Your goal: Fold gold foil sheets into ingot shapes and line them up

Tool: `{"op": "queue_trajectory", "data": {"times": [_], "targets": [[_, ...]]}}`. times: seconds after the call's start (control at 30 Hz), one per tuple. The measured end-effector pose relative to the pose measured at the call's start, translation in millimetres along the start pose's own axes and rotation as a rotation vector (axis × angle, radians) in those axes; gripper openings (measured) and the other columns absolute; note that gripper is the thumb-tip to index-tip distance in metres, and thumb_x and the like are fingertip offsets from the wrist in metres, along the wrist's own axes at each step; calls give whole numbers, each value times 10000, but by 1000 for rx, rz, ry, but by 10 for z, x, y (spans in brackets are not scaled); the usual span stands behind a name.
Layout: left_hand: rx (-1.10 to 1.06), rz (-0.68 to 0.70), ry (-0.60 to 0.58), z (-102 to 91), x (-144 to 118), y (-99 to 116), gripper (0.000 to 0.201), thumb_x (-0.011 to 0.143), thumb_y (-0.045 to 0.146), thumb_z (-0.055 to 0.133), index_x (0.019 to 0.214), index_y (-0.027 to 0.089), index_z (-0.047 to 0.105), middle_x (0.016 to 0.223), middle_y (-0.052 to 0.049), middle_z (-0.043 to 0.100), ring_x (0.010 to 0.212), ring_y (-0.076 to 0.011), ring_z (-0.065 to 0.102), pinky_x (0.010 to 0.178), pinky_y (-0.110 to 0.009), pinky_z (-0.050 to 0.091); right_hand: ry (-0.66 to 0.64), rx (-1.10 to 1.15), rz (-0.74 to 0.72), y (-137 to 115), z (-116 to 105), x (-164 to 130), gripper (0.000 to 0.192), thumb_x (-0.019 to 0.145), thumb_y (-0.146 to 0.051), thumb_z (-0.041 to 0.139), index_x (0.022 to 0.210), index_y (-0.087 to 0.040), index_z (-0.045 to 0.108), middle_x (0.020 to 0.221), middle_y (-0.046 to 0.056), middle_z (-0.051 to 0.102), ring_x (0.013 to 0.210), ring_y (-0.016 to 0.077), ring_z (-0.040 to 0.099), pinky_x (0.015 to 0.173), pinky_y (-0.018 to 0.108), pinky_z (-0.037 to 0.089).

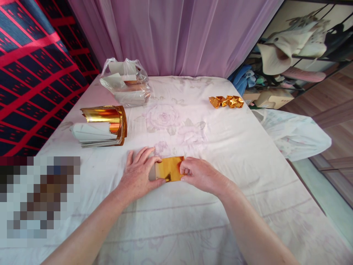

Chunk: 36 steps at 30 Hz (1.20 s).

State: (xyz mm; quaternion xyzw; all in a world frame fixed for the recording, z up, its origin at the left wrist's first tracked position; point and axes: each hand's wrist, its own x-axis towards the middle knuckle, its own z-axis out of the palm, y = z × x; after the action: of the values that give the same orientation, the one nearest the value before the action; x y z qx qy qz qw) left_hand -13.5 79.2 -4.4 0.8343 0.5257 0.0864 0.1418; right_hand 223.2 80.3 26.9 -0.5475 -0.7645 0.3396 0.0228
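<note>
A small rectangle of shiny gold foil paper (170, 169) lies flat on the cloth in front of me. My left hand (139, 171) holds its left end down, thumb at the lower edge and index finger at the upper one, with the other fingers spread on the cloth. At the right edge, my right hand (200, 175) has its fingers curled in and pinches the paper between thumb and fingers. Part of that edge is hidden under the fingertips.
A curled stack of gold foil sheets (104, 116) lies at the left, with a clear plastic bag (125, 86) of more sheets behind it. Folded gold foil pieces (226, 102) sit in a row at the far right of the tablecloth (176, 228). Shelves stand beyond the right edge.
</note>
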Motion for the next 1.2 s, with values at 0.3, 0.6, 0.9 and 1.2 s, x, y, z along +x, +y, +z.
{"op": "queue_trajectory", "data": {"times": [0.3,0.6,0.9,1.2], "targets": [[-21,-1,-8,-8,-2,-4,517,718,499,753,1161,297,579,1496,-94,456,1414,-353,350,1157,-654,131,-15,-31,21,-8,-58,-72,190,769,-35,566,775,-202,658,848,-14,619,721,104,527,649,243,312],[5,-13,-31,-37,8,18,513,720,485,747,1166,293,580,1499,-97,458,1421,-346,350,1156,-646,143,-50,-89,91,27,-138,-108,211,743,-45,536,740,-210,668,829,-13,659,707,111,531,637,245,311],[-22,-5,-3,-17,2,8,490,725,473,749,1152,303,579,1493,-88,462,1420,-350,351,1164,-648,123,101,70,-14,-42,-272,-203,191,805,-77,518,793,-205,659,845,-2,681,711,125,565,667,246,372],[3,7,-10,-15,0,1,510,730,511,747,1158,298,569,1494,-99,462,1425,-359,340,1149,-654,136,41,155,-125,-154,81,28,190,849,-57,561,844,-185,702,794,-7,689,713,120,578,691,238,380]]}}
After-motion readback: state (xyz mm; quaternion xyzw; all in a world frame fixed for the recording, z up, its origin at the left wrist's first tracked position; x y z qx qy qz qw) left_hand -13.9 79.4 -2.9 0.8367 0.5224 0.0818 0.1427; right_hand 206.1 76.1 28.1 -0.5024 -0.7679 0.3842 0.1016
